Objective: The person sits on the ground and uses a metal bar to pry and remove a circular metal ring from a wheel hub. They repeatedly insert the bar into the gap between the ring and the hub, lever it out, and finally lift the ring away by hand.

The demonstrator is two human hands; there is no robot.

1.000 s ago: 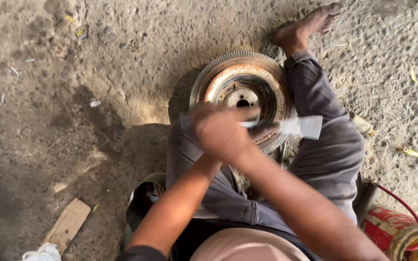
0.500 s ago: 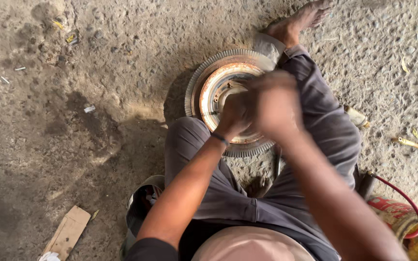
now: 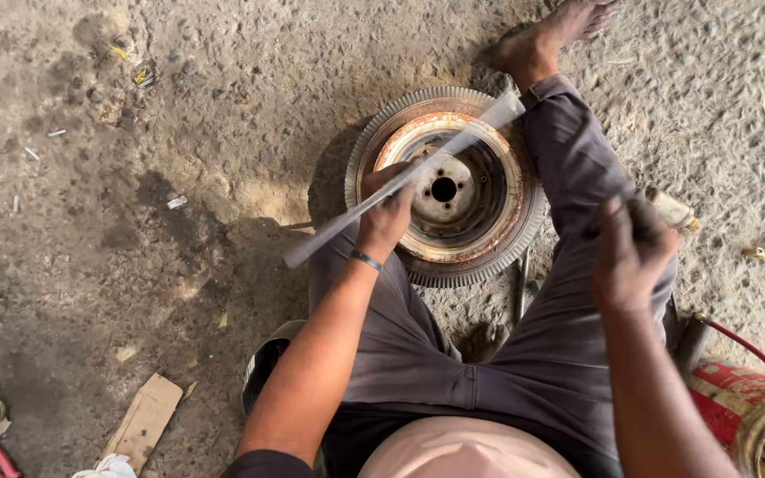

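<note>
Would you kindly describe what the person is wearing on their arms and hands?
Both forearms are bare and no gloves are worn. The left hand has a thin dark band around its wrist. The right hand shows no band or ring that I can make out. A dark sleeve edge shows on the left upper arm.

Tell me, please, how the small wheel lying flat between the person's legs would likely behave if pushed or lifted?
The small wheel has a rusty metal rim, so it is probably heavy for its size. Lying flat on the rough concrete floor, it would likely scrape rather than roll. The ribbed tyre should grip, not slip.
</note>
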